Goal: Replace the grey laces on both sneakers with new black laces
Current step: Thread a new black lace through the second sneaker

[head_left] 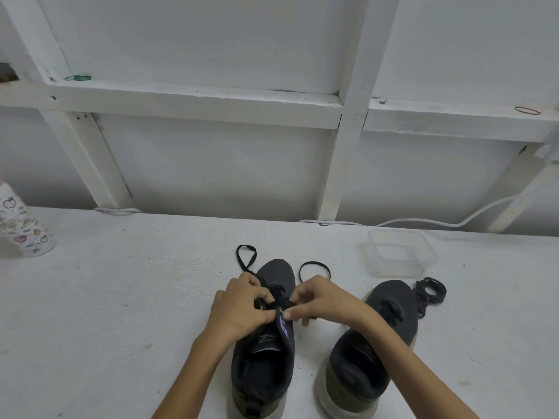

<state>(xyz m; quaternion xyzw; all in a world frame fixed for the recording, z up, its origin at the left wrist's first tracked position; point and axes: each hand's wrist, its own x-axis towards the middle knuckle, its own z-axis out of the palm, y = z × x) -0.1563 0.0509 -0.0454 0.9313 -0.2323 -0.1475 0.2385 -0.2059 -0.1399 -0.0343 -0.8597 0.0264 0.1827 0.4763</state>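
While the white table (121, 297) bears a left dark grey knit sneaker (266, 367) and the matching right sneaker (393, 290), the left hand (242, 309) and right hand (320, 300), fingers curled, each pinch the thin black lace (278, 290) over the left shoe's tongue. Lace loops lie beside its toe.

I've got a single wide head view here, looking forward and down, close over the left hand (239, 309) and right hand (322, 300); white painted tabletop (121, 297) spreads around them, white timber-framed wall (211, 164) beyond them.
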